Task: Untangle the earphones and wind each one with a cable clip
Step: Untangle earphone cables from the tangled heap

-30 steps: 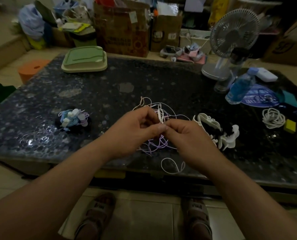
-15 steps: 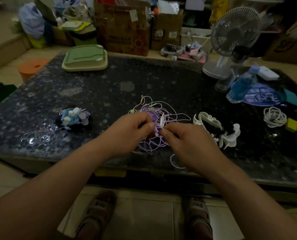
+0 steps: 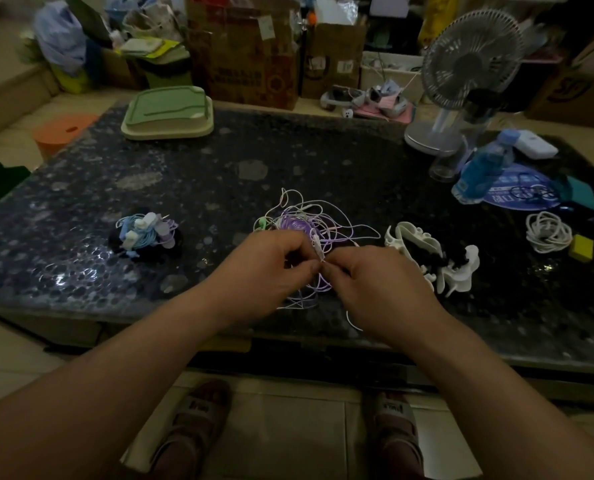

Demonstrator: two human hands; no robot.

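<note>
A tangle of white and purple earphone cables point(image 3: 309, 223) lies on the dark stone table point(image 3: 219, 188) near its front edge. My left hand point(image 3: 271, 268) and my right hand point(image 3: 375, 289) meet just in front of the tangle. Both pinch a white strand with a small inline piece point(image 3: 318, 245) between the fingertips. A bundle of wound earphones with clips point(image 3: 144, 232) sits to the left. A heap of white and black cable clips point(image 3: 430, 258) lies to the right of my hands.
A green lidded box point(image 3: 167, 114) stands at the back left. A desk fan point(image 3: 461, 74), a blue bottle point(image 3: 482, 168) and a coiled white cable point(image 3: 548, 232) occupy the right side. Cardboard boxes and clutter stand behind the table. My feet show under the front edge.
My hands have lowered toward the table with the white strand, and the cable tangle has settled flatter. The loop hanging over the front edge is now mostly hidden by my right hand.
</note>
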